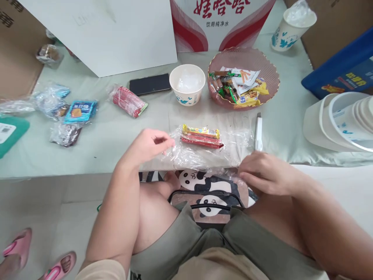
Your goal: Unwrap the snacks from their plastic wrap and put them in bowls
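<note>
A sheet of clear plastic wrap (201, 157) lies spread at the table's front edge, its near side hanging over. On it rest a yellow snack stick (201, 131) and red snack sticks (201, 140), side by side. My left hand (150, 146) is closed at the wrap's left edge, thumb and fingertips pinched on the film. At the near right corner my right hand (264, 173) has its fingers closed on the wrap. A white utility knife (258, 132) lies just beyond my right hand.
A pink bowl (215, 97) of wrapped snacks, a paper cup (187, 87) and a phone (150, 84) stand behind. Wrapped red sticks (128, 101) and blue snack packets (80, 111) lie left. Stacked white tubs (317, 124) are at right. Another person's feet in pink slippers (23, 247) show lower left.
</note>
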Demonstrator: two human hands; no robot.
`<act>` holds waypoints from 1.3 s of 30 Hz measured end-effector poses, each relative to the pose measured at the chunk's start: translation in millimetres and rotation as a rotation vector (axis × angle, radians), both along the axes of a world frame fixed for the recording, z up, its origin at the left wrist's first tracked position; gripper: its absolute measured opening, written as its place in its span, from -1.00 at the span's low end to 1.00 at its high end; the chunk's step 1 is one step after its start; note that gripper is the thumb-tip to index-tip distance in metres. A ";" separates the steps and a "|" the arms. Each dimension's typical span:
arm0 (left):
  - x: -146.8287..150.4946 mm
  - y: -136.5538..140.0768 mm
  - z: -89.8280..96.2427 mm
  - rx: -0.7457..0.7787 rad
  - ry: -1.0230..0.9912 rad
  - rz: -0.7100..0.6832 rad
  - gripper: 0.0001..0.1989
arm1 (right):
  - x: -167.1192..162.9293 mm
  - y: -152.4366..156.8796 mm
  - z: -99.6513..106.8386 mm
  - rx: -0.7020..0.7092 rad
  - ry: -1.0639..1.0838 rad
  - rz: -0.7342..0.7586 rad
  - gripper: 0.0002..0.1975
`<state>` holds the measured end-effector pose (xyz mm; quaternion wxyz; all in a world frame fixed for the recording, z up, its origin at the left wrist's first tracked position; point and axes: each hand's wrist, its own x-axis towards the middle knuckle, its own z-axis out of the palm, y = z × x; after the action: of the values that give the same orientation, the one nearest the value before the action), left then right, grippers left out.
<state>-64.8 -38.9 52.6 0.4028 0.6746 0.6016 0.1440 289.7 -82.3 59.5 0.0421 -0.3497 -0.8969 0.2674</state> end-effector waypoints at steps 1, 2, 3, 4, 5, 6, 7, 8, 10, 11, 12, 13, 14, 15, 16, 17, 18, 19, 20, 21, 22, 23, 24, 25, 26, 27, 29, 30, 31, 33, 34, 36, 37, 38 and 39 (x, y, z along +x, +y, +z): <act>2.5 1.1 -1.9 0.143 0.015 0.069 -0.67 | -3.4 -0.7 0.9 -0.042 -0.053 -0.043 -0.54; 5.6 3.4 -4.6 0.254 0.028 0.094 -0.59 | -8.6 -0.3 1.2 -0.050 -0.095 -0.105 -0.54; 9.5 6.9 -7.9 0.322 0.043 0.075 -0.48 | -15.3 1.5 0.7 -0.028 -0.126 -0.184 -0.57; 13.7 11.4 -11.6 0.327 0.058 0.019 -0.40 | -23.4 4.6 -0.6 0.021 -0.146 -0.280 -0.62; 18.0 16.5 -15.4 0.286 0.070 -0.031 -0.43 | -32.2 8.8 -2.5 0.067 -0.155 -0.355 -0.65; 22.1 21.6 -19.2 0.242 0.086 -0.032 -0.56 | -41.4 13.8 -5.0 0.110 -0.161 -0.413 -0.65; 25.6 26.4 -23.0 0.230 0.097 0.011 -0.64 | -50.5 19.3 -8.0 0.152 -0.159 -0.444 -0.63; 28.3 30.4 -26.5 0.236 0.092 0.058 -0.64 | -59.2 24.6 -11.1 0.184 -0.139 -0.450 -0.59; 31.2 35.2 -32.1 0.244 0.017 0.137 -0.63 | -75.2 34.0 -16.5 0.199 -0.100 -0.433 -0.46; 31.6 35.9 -34.0 0.216 -0.042 0.153 -0.64 | -82.4 37.7 -18.4 0.180 -0.098 -0.422 -0.40; 31.4 35.7 -35.4 0.171 -0.109 0.168 -0.64 | -89.2 40.6 -19.5 0.152 -0.115 -0.416 -0.35; 30.8 34.9 -36.2 0.117 -0.175 0.182 -0.64 | -95.5 42.8 -20.0 0.124 -0.149 -0.413 -0.32; 29.9 33.8 -36.6 0.067 -0.235 0.201 -0.63 | -101.1 44.3 -20.1 0.106 -0.190 -0.414 -0.30; 28.9 32.8 -36.7 0.032 -0.281 0.216 -0.62 | -105.8 45.2 -19.9 0.100 -0.231 -0.415 -0.30; 27.7 32.2 -36.7 0.019 -0.310 0.224 -0.63 | -109.5 45.7 -19.8 0.106 -0.265 -0.416 -0.32; 26.4 32.2 -36.6 0.024 -0.325 0.234 -0.68 | -112.2 45.6 -19.7 0.118 -0.291 -0.416 -0.35; 25.0 32.8 -36.5 0.036 -0.330 0.249 -0.75 | -113.9 45.0 -19.8 0.132 -0.307 -0.414 -0.38; 23.6 34.0 -36.5 0.045 -0.327 0.272 -0.81 | -114.7 44.1 -19.9 0.142 -0.314 -0.408 -0.43; 22.2 35.6 -36.6 0.042 -0.320 0.304 -0.84 | -114.8 42.7 -20.2 0.148 -0.313 -0.403 -0.46; 21.2 37.5 -36.8 0.032 -0.306 0.341 -0.85 | -114.4 41.1 -20.6 0.151 -0.306 -0.402 -0.47; 20.4 39.5 -36.9 0.025 -0.281 0.374 -0.85 | -113.7 39.4 -21.0 0.157 -0.293 -0.404 -0.47; 20.2 41.5 -37.1 0.035 -0.241 0.395 -0.85 | -112.9 37.9 -21.6 0.172 -0.280 -0.407 -0.47; 20.4 43.3 -37.0 0.067 -0.186 0.403 -0.85 | -112.1 36.6 -22.2 0.196 -0.271 -0.406 -0.47; 21.1 45.0 -36.7 0.119 -0.121 0.410 -0.85 | -111.3 35.8 -22.7 0.225 -0.269 -0.396 -0.47; 22.3 46.5 -36.0 0.179 -0.054 0.416 -0.84 | -110.7 35.6 -23.2 0.255 -0.273 -0.382 -0.49; 23.8 47.8 -34.9 0.232 0.011 0.421 -0.83 | -110.3 36.1 -23.5 0.278 -0.280 -0.366 -0.51; 27.9 49.8 -31.8 0.283 0.115 0.427 -0.80 | -110.2 38.3 -23.5 0.297 -0.294 -0.349 -0.53; 30.2 50.5 -30.1 0.287 0.146 0.419 -0.78 | -110.6 39.7 -23.4 0.294 -0.295 -0.348 -0.52; 32.3 51.2 -28.6 0.285 0.162 0.402 -0.76 | -111.3 41.1 -23.3 0.289 -0.298 -0.348 -0.49; 35.7 52.4 -26.4 0.283 0.165 0.362 -0.73 | -113.2 42.8 -23.6 0.265 -0.314 -0.336 -0.44; 36.7 53.0 -26.0 0.285 0.162 0.346 -0.72 | -114.2 43.0 -24.1 0.250 -0.326 -0.326 -0.46; 37.1 54.0 -26.6 0.280 0.165 0.329 -0.70 | -115.6 42.3 -25.5 0.232 -0.350 -0.316 -0.55; 36.6 54.4 -27.5 0.276 0.171 0.327 -0.70 | -115.8 41.6 -26.2 0.233 -0.355 -0.319 -0.61; 35.7 54.8 -28.8 0.276 0.174 0.327 -0.70 | -115.5 40.8 -27.0 0.243 -0.352 -0.329 -0.65; 34.7 55.3 -30.3 0.281 0.171 0.332 -0.71 | -114.6 40.1 -27.6 0.256 -0.340 -0.343 -0.67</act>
<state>-30.1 16.3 22.2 0.2235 0.6256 0.7102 0.2330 175.1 -42.2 31.9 -0.0202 -0.5283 -0.8452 0.0782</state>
